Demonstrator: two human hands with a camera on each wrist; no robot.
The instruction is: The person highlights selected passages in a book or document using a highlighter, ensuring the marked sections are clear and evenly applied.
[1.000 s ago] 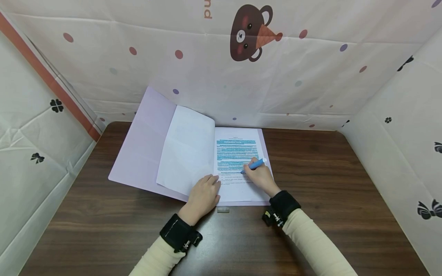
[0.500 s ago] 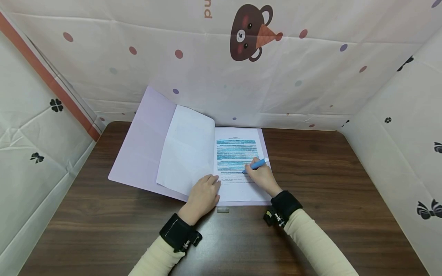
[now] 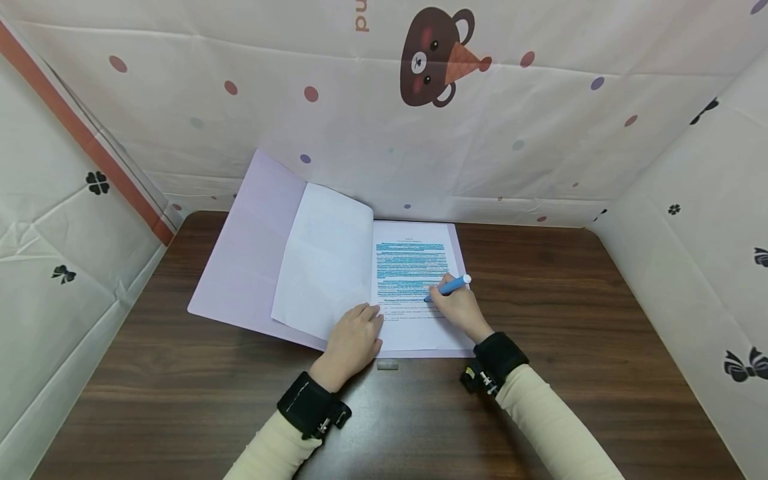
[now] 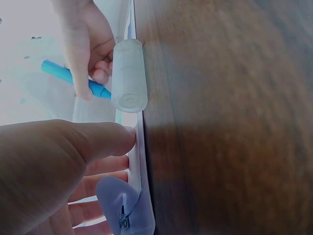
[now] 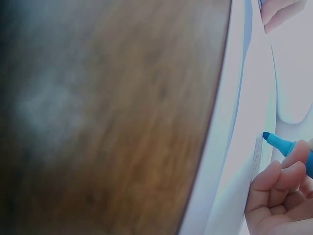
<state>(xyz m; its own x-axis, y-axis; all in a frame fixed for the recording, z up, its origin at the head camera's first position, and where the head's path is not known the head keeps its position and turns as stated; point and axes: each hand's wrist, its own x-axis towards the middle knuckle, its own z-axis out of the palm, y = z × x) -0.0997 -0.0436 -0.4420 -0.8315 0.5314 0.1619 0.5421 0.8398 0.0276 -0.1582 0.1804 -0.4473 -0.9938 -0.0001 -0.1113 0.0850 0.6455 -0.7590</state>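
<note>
A lilac folder (image 3: 246,253) lies open on the table. Its right side bears a printed sheet (image 3: 414,337) whose upper lines are coloured blue. A blank-looking page (image 3: 330,247) is turned over to the left. My right hand (image 3: 462,312) holds a blue highlighter (image 3: 454,285) in a writing grip, its tip at a text line below the coloured block. In the right wrist view the highlighter's dark tip (image 5: 266,135) shows uncapped. My left hand (image 3: 353,339) rests with extended fingers on the lower part of the pages, near the fold.
A small pale cylinder (image 4: 129,73) sits at the folder's front edge, close to my left thumb. Brown wooden tabletop (image 3: 570,300) surrounds the folder. Patterned cloth walls (image 3: 360,133) stand at the back and both sides.
My right hand has slid slightly to the right along the text line with the highlighter. The left hand, pages and folder stay in place.
</note>
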